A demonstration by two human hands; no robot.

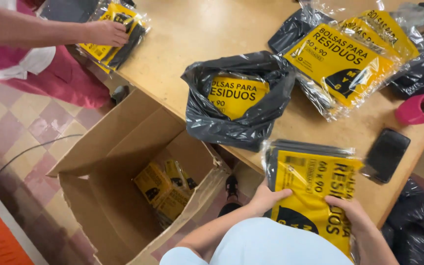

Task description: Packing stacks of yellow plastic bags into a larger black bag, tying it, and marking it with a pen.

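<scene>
Both my hands hold a clear-wrapped pack of black bags with a yellow label (315, 189) at the table's near edge. My left hand (266, 198) grips its left side and my right hand (352, 212) grips its lower right part. Just beyond it on the wooden table (207, 29) stands an open black bag (239, 120) with another yellow-labelled pack inside it. Several more packs (349, 59) lie stacked at the far right.
An open cardboard box (123, 172) on the floor to my left holds several yellow packs. Another person's hand (106, 33) rests on a pack at the table's far left corner. A pink cup (418, 108) and a black phone (386, 153) lie at the right.
</scene>
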